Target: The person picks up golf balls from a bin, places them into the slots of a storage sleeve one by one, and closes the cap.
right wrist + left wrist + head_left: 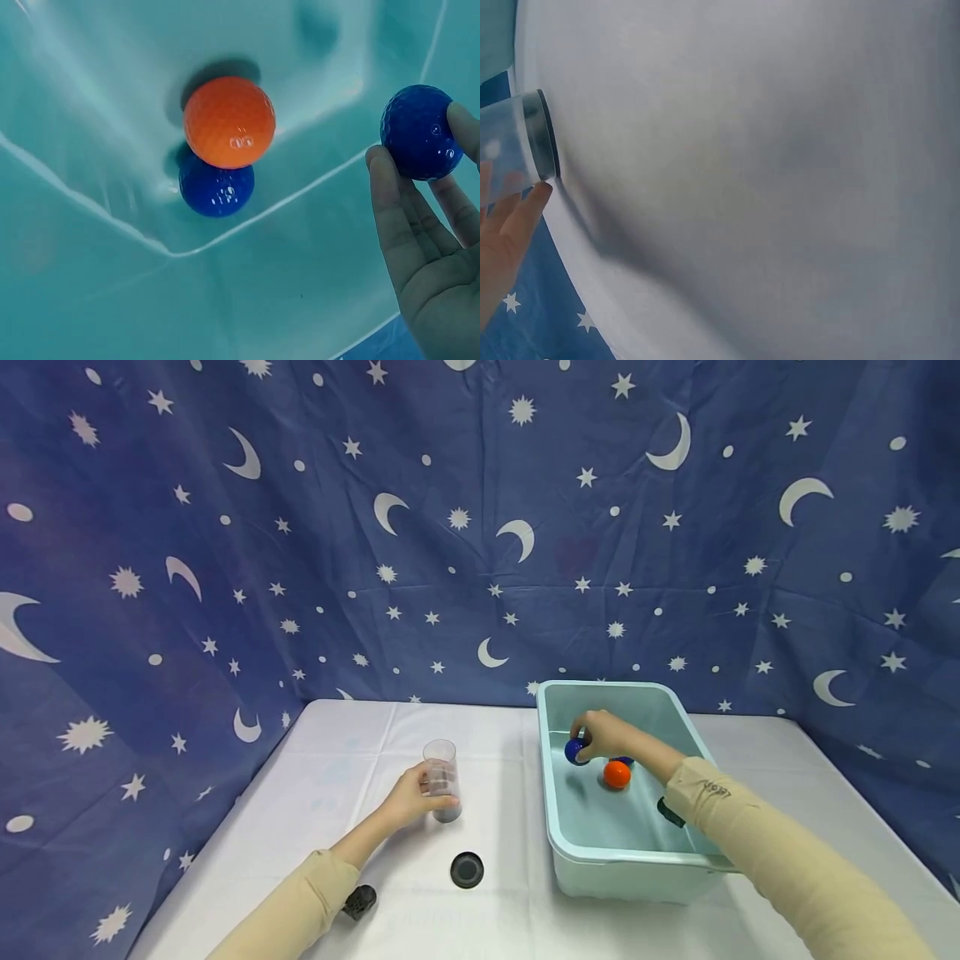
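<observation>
The right hand (600,735) is inside the tub (558,847), right of centre in the head view, its fingertips pinching a blue ball (575,751) held clear of the tub floor. Just below and right of it in that frame lies an orange ball (617,773), with a second blue ball (625,761) peeping out from behind it.

The left hand (411,795) sits left of centre, fingers curled round a clear cup (442,779) that stands upright on the bench (337,760), open mouth upward, so its long axis is vertical. The cup lies well to the left of the held ball, across the tub wall; the right hand is the one with the ball, the left the one at the cup. A dark lid (467,869) lies flat on the bench near the lower middle.

The right wrist view shows what the head view hides: the orange ball (229,121) touching the second blue ball (216,187), and the held ball (420,131) apart at upper right. The left wrist view shows the cup's dark base (541,135) on the bench.
</observation>
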### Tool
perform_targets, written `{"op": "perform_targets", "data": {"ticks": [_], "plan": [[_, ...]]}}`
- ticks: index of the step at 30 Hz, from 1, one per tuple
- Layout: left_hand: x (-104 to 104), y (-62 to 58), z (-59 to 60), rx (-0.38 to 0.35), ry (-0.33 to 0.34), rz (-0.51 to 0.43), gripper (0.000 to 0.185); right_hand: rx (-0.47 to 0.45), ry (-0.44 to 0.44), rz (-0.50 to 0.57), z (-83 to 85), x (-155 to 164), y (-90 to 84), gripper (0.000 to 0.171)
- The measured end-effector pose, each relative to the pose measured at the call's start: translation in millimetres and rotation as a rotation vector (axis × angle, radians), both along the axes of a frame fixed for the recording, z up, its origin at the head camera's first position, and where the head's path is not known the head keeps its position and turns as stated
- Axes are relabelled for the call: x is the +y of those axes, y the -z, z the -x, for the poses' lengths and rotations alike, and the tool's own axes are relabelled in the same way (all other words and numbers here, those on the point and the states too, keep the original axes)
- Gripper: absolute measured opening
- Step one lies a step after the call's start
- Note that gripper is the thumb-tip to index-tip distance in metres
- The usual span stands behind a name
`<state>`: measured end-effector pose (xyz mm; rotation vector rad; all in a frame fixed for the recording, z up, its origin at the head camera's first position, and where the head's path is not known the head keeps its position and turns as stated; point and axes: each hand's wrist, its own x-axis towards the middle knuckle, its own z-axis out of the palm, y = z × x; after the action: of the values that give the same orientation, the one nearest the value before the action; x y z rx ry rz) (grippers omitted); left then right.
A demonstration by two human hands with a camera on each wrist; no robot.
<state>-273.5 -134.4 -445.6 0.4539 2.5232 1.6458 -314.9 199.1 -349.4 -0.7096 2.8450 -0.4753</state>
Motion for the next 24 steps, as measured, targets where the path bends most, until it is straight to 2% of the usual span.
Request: {"op": "perform_targets", "data": {"ticks": [6,12,16,24], "plan": [[5,-2.6,-2.8,0.032,-0.066,0.026,0.052,0.017,0.009,0.049,0.6,3,-8.5,0.029],[11,-14.6,2.0,0.049,-0.062,0.04,0.051,0.01,0.033,0.102,-0.6,8,-17.8,0.03],[16,-23.7,5.6,0.092,-0.059,0.08,0.051,0.017,0.044,0.124,-1.6,11,-24.5,0.032],[24,-36.1,7.8,0.133,-0.082,0.128,0.049,0.001,0.029,0.184,-2.4,12,-32.9,0.033]]}}
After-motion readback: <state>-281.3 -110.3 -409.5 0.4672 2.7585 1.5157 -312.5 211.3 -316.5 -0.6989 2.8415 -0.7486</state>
